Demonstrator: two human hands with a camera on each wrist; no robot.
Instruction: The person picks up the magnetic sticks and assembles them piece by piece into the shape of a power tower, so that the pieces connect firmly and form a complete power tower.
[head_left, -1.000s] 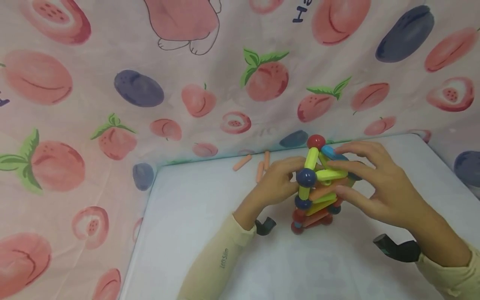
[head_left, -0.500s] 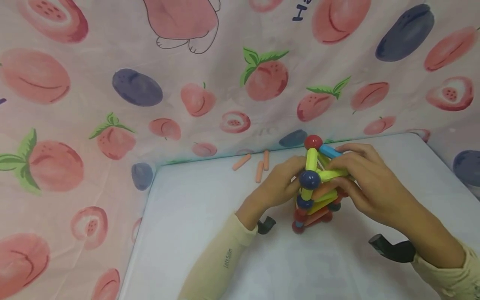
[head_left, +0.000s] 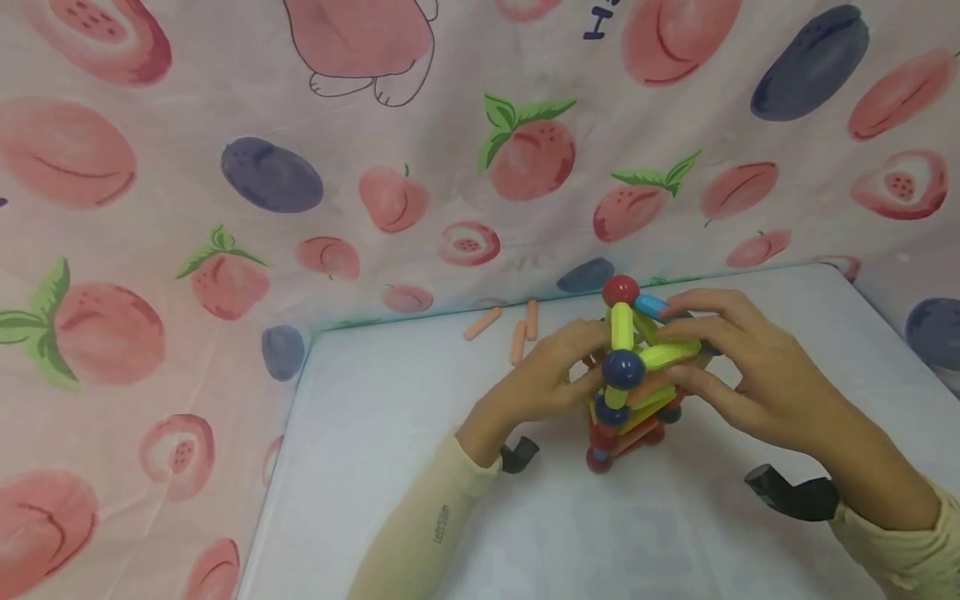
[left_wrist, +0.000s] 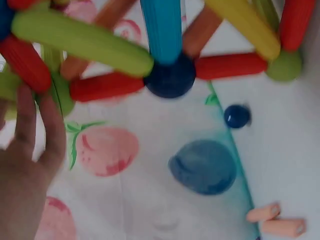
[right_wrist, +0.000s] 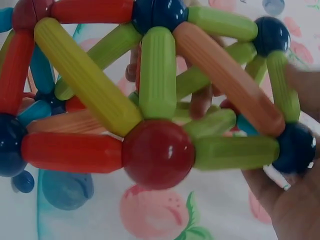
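A tall frame of magnetic building sticks and balls point(head_left: 622, 329) stands upright on the table, mixing yellow-green, red, orange and blue sticks. My left hand point(head_left: 551, 371) grips its left side; in the left wrist view its fingers point(left_wrist: 47, 122) lie against a red stick and a green ball point(left_wrist: 62, 95). At the upper right, my right hand point(head_left: 765, 383) holds the frame between thumb and fingers, near a blue stick point(head_left: 651, 306) and a yellow-green stick point(head_left: 670, 355). A red ball point(head_left: 621, 290) tops the frame. Parts of the far side are hidden by the hands.
Three loose orange sticks point(head_left: 482, 323) lie on the white table point(head_left: 390, 433), behind the left hand. A loose dark blue ball point(left_wrist: 237, 116) also lies on the table. A fruit-patterned cloth point(head_left: 420, 150) hangs behind.
The frame has turned and shifted slightly, its red top ball moving a little left. My right fingers drew in along the upper sticks, then spread back. The loose orange sticks stayed put.
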